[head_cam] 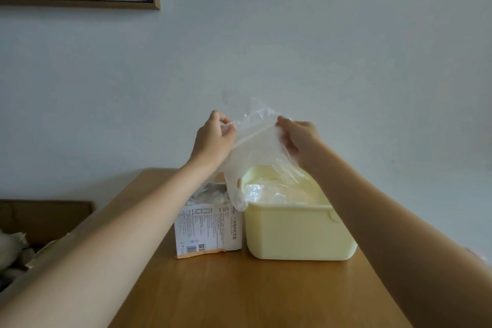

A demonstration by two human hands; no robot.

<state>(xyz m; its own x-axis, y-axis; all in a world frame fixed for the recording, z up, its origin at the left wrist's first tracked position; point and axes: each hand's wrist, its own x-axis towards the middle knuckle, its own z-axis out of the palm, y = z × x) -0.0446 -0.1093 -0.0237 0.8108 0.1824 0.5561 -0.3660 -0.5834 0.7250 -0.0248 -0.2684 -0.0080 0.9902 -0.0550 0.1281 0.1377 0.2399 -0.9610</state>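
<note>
Wooden table (pixel 266 295) carries everything, and the yellow bin (pixel 298 231) standing on it serves as the landmark. Touching the bin's left wall stands an opened glove box (pixel 207 229), its torn top showing crumpled white contents. Inside the bin lies more loose plastic (pixel 274 189).

Above the bin's left rear corner the person holds up a clear plastic film (pixel 255 146), probably a disposable glove from the box. It is stretched between both hands, and its lower end hangs down to the bin's left rim. The left hand (pixel 213 138), up and to the left of the bin, pinches the film's top edge between thumb and curled fingers. The right hand (pixel 300 138), directly above the bin, grips the other end with its fingers curled round the film.

The film looks very thin, so pulling the hands further apart could overstretch or tear it along the taut band between them. Its hanging tail may snag on the bin's rim or cling to the loose plastic inside and drag that out. The small pinch could also slip on so slick a material, dropping the film into the gap between bin and box.
</note>
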